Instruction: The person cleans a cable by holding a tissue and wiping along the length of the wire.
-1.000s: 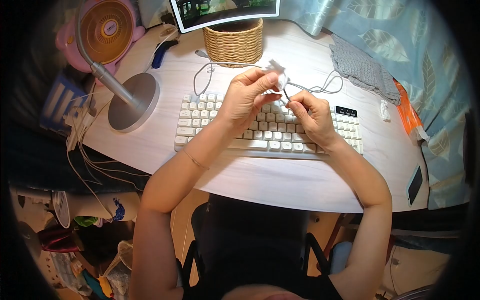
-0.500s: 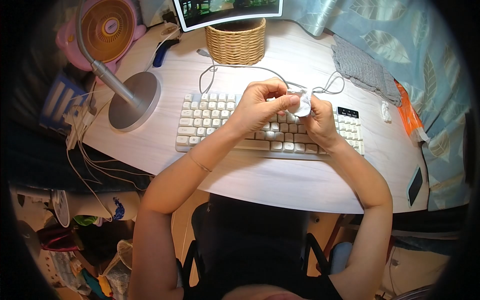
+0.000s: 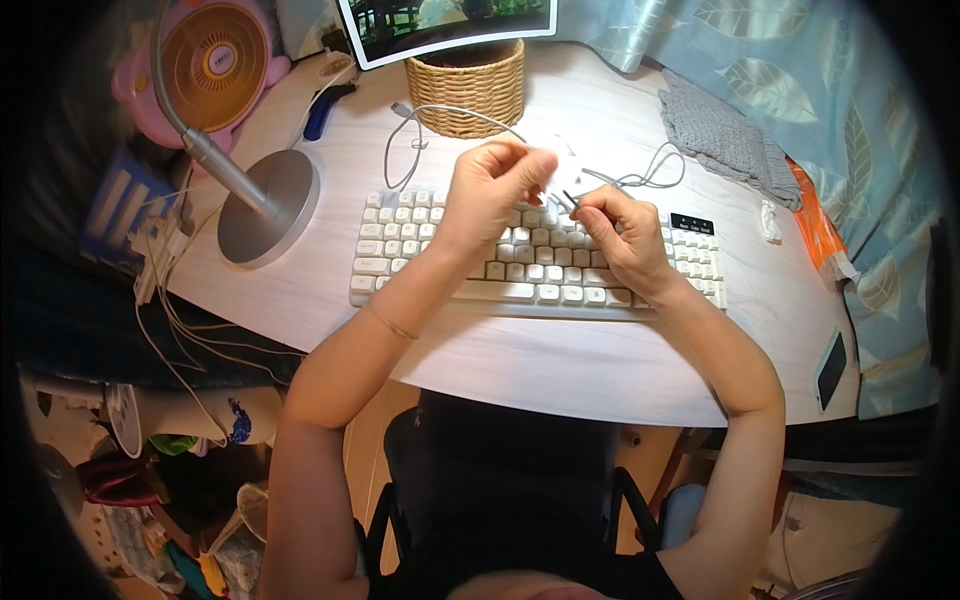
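Note:
My left hand (image 3: pixel 490 190) is closed in a pinch above the keyboard (image 3: pixel 535 265). A crumpled white tissue (image 3: pixel 563 178) shows beside its fingertips, bleached by the bright light. From the loop on the left, the grey cable (image 3: pixel 462 107) rises to these same fingers. Just to the right, my right hand (image 3: pixel 625 235) pinches a short, thin, dark length that looks like part of the cable. Fingers hide how tissue and cable meet. The cable's loose plug (image 3: pixel 401 109) lies near the basket.
A wicker basket (image 3: pixel 466 90) stands below a screen (image 3: pixel 450 25). On the left are a lamp base (image 3: pixel 268 208) and a pink heater (image 3: pixel 215 60). A grey knitted cloth (image 3: pixel 725 130), a small crumpled tissue (image 3: pixel 770 222) and a phone (image 3: pixel 831 370) lie on the right.
Both hands were together on the white tissue; now they are slightly apart, with the tissue by my left fingers. The cable's left part has lifted into a higher arc.

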### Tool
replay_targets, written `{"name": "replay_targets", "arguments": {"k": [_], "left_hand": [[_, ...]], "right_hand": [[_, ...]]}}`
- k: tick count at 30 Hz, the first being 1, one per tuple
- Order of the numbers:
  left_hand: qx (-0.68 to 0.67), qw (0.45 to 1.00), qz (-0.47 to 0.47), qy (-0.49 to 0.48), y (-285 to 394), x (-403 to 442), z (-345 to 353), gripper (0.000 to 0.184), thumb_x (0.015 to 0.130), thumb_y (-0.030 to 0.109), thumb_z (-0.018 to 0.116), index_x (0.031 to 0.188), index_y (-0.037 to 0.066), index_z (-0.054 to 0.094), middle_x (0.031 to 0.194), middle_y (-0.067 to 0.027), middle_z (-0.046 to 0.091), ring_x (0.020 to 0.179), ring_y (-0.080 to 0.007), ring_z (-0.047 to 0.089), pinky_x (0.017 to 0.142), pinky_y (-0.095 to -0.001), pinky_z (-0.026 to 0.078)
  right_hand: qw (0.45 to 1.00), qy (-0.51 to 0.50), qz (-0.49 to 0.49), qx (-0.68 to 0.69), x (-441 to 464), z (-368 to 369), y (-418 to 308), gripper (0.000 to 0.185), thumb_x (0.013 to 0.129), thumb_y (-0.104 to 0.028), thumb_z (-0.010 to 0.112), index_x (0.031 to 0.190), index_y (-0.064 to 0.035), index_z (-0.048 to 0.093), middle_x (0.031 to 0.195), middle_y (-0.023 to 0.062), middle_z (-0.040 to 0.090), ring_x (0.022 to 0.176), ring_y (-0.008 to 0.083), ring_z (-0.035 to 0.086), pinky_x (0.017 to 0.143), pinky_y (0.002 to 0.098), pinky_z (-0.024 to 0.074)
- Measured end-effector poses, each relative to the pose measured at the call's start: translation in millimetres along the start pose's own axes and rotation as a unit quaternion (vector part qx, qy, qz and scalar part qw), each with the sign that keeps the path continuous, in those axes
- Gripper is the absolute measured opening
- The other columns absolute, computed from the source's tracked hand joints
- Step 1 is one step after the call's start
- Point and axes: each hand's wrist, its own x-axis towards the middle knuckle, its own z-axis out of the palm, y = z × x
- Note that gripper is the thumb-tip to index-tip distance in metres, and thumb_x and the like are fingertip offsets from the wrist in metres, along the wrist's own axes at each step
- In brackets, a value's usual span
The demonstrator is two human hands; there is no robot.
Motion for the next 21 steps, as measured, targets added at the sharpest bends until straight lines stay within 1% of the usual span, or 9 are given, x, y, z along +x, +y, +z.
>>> {"name": "replay_targets", "arguments": {"k": [3,5,6,9,13,17,18,20,21], "left_hand": [[0.098,0.991,-0.010,-0.094,-6,-6,5,0.016,0.077,0.014,0.060,0.080,-0.001,0.058,0.071,-0.0024,0.055,0.061,-0.0050,0.049,0.052,-0.0173,0.040],[0.064,0.993,-0.021,-0.094,-7,-9,8,0.015,0.077,0.014,0.060,0.080,-0.001,0.058,0.069,-0.0017,0.055,0.061,-0.0047,0.049,0.053,-0.0171,0.040],[0.051,0.994,-0.022,-0.093,-7,-8,7,0.015,0.077,0.015,0.060,0.078,0.000,0.058,0.069,-0.0014,0.055,0.060,-0.0048,0.049,0.054,-0.0174,0.040],[0.020,0.999,-0.026,-0.028,0,-6,6,0.015,0.078,0.016,0.059,0.076,0.001,0.056,0.067,-0.0007,0.054,0.058,-0.0051,0.048,0.054,-0.0184,0.040],[-0.053,0.994,0.021,0.095,3,3,-2,0.021,0.077,0.021,0.060,0.072,0.002,0.053,0.061,-0.0003,0.051,0.054,-0.0064,0.046,0.051,-0.0185,0.040],[-0.029,0.999,-0.015,0.041,1,0,1,0.021,0.077,0.021,0.060,0.071,0.002,0.054,0.062,-0.0002,0.051,0.055,-0.0056,0.046,0.051,-0.0180,0.040],[0.009,1.000,-0.007,0.011,1,-4,5,0.021,0.076,0.021,0.061,0.072,0.002,0.054,0.063,-0.0008,0.052,0.055,-0.0050,0.047,0.050,-0.0183,0.041],[0.082,0.991,-0.030,-0.098,-8,-6,5,0.014,0.078,0.016,0.059,0.077,0.002,0.055,0.067,-0.0005,0.054,0.058,-0.0043,0.048,0.052,-0.0166,0.039],[0.023,0.993,-0.045,-0.104,-9,-9,9,0.015,0.076,0.016,0.061,0.075,0.001,0.056,0.066,-0.0007,0.054,0.058,-0.0038,0.048,0.052,-0.0160,0.039]], "right_hand": [[1.000,0.018,-0.021,-0.011,-3,3,14,0.007,0.077,-0.004,0.052,0.072,-0.0007,0.052,0.051,0.0056,0.050,0.043,0.0108,0.048,0.040,0.0240,0.0359],[0.999,0.010,-0.034,-0.037,-4,0,19,0.005,0.075,0.000,0.051,0.070,-0.0010,0.049,0.050,0.0077,0.050,0.042,0.0133,0.049,0.040,0.0255,0.0361],[0.999,0.008,-0.019,-0.030,-3,0,15,0.005,0.075,-0.001,0.051,0.070,-0.0010,0.049,0.050,0.0072,0.050,0.042,0.0127,0.048,0.040,0.0251,0.0360],[1.000,0.001,0.011,-0.011,0,-1,0,0.007,0.077,-0.004,0.053,0.072,-0.0010,0.052,0.050,0.0053,0.050,0.042,0.0107,0.047,0.040,0.0239,0.0354],[1.000,-0.008,0.010,0.000,0,-1,-2,0.010,0.079,-0.010,0.054,0.073,-0.0012,0.055,0.051,0.0027,0.050,0.042,0.0081,0.045,0.040,0.0221,0.0346],[1.000,-0.006,-0.002,-0.001,-1,-1,1,0.008,0.079,-0.008,0.054,0.074,-0.0010,0.054,0.050,0.0035,0.050,0.042,0.0090,0.045,0.040,0.0226,0.0350],[1.000,0.003,-0.001,0.000,-1,0,2,0.007,0.078,-0.006,0.053,0.074,-0.0009,0.054,0.051,0.0042,0.050,0.042,0.0095,0.046,0.040,0.0229,0.0355],[1.000,0.020,0.001,0.001,-2,2,8,0.004,0.077,-0.004,0.053,0.075,-0.0007,0.053,0.051,0.0057,0.050,0.043,0.0106,0.047,0.041,0.0237,0.0364],[1.000,0.015,-0.026,-0.002,-2,2,12,0.001,0.076,-0.001,0.051,0.076,-0.0006,0.052,0.051,0.0080,0.050,0.043,0.0120,0.049,0.041,0.0249,0.0373]]}}
